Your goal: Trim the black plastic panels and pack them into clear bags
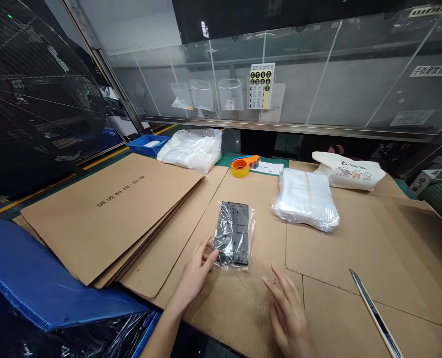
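A flat black plastic part (236,233) lies in a clear plastic bag on the cardboard-covered table. At its lower left edge is my left hand (196,271), its thumb and index finger apart, with the fingertips at the bag's side. I cannot tell how firmly they touch it. My right hand (288,313) hovers to the lower right of the bagged part, fingers apart and nothing in them. Behind and to the right sits a banded stack of clear plastic bags (306,199).
Flat cardboard sheets (112,209) are stacked at left, beside a blue bin (75,298). An orange tape dispenser (243,165), a large plastic bag (193,148), a blue tray (146,145) and a white printed pouch (349,171) stand behind. A long thin blade-like tool (373,311) lies right.
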Action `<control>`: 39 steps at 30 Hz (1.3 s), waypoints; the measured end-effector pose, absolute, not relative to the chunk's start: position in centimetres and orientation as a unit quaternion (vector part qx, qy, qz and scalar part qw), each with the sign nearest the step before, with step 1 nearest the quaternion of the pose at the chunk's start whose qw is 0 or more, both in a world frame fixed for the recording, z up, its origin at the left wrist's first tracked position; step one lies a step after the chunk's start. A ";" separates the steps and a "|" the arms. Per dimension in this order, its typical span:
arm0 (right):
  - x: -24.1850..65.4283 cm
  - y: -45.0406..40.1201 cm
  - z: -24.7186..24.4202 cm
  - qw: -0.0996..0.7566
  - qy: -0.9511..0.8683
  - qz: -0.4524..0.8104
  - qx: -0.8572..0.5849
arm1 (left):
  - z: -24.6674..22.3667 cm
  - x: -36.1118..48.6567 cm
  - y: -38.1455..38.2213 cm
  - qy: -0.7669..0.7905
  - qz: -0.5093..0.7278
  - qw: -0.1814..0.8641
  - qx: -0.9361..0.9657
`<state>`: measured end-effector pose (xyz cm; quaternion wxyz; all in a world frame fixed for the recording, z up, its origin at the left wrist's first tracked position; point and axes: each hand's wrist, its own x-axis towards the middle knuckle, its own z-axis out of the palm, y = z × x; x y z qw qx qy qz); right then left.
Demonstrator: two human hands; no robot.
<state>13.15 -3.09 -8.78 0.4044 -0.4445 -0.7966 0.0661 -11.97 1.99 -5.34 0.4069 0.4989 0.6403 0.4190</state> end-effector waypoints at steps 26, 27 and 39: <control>13.4 -3.5 -11.3 0.357 -0.800 0.019 -0.482 | -5.9 -11.6 1.4 0.585 0.561 0.473 0.345; 13.4 -3.5 -11.4 0.356 -0.799 0.020 -0.484 | -5.7 -11.6 1.3 0.580 0.573 0.486 0.315; 13.3 -3.6 -11.1 0.365 -0.797 0.024 -0.482 | -4.0 -9.2 1.1 0.575 0.327 0.081 0.746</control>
